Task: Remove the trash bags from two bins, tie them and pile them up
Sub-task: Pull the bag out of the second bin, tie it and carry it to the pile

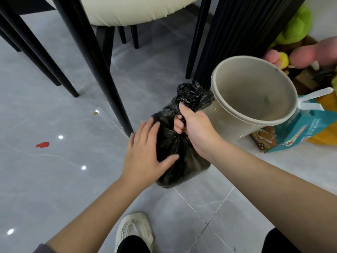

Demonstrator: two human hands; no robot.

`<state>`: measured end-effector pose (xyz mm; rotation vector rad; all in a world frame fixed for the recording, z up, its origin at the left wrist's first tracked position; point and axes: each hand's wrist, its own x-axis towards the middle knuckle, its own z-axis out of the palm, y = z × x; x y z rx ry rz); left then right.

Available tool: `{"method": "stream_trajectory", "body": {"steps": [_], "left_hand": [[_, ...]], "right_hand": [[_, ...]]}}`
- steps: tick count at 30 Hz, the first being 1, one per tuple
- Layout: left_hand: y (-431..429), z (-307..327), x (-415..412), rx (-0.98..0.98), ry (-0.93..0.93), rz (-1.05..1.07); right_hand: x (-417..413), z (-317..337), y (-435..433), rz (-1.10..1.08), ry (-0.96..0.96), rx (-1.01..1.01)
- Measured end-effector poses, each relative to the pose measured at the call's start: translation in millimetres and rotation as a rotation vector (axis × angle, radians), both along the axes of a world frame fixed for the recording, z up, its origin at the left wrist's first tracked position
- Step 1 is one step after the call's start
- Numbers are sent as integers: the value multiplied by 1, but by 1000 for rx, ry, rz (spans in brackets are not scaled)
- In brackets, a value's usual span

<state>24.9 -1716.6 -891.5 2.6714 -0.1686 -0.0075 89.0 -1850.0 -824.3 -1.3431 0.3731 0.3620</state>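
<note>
- head view: the person's right hand [194, 129] is gripping the gathered neck of the crumpled black plastic trash bag [184, 161]. its fingers are curling tight round the neck, seemingly to keep the mouth closed for tying.
- the left hand [145, 152] is lying flat against the bag's left side, fingers straight and spread, holding nothing. it is probably steadying the bulge or pressing air out.
- the bag is hanging out of the bin, low over the grey tiled floor [54, 189] between both hands. whether its base is touching the tiles cannot be told.
- the round beige plastic bin [242, 83] is tilting its mouth toward the camera, with no liner showing inside. its rim is sitting just beside the bag's ruffled top.
- another person's blurred hand [306, 55] is showing at the bin's far rim, and its grip is unclear.
- the tapered black chair leg [109, 88] is standing just left of the left hand, and the dark ribbed table base [237, 42] is rising behind the bag.
- the teal cardboard box [299, 132] is crowding the right side.
- the widest room for setting the bag down is lying to the near left, where a small red scrap [42, 144] is resting.
</note>
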Motion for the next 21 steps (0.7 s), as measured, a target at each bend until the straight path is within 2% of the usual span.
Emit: {"method": "stream_trajectory", "body": {"steps": [2, 5, 7, 9, 12, 14, 16, 19, 21], "left_hand": [[4, -4, 4, 61, -16, 19], [12, -2, 11, -59, -16, 137], [8, -2, 5, -68, -8, 9], [8, -6, 3, 18, -44, -65], [18, -4, 11, -55, -44, 102], [15, 0, 10, -76, -24, 25], [12, -3, 6, 9, -33, -65], [16, -1, 10, -25, -72, 71], [14, 3, 12, -53, -48, 31]], "right_hand": [[1, -1, 0, -22, 17, 21], [1, -4, 2, -10, 8, 17], [-1, -3, 2, 20, -15, 16], [-2, -2, 1, 26, -17, 21], [0, -3, -1, 11, -6, 15], [1, -3, -1, 22, -11, -3], [1, -2, 0, 32, -13, -20], [0, -1, -1, 35, -12, -47], [1, -1, -1, 17, -16, -24]]}}
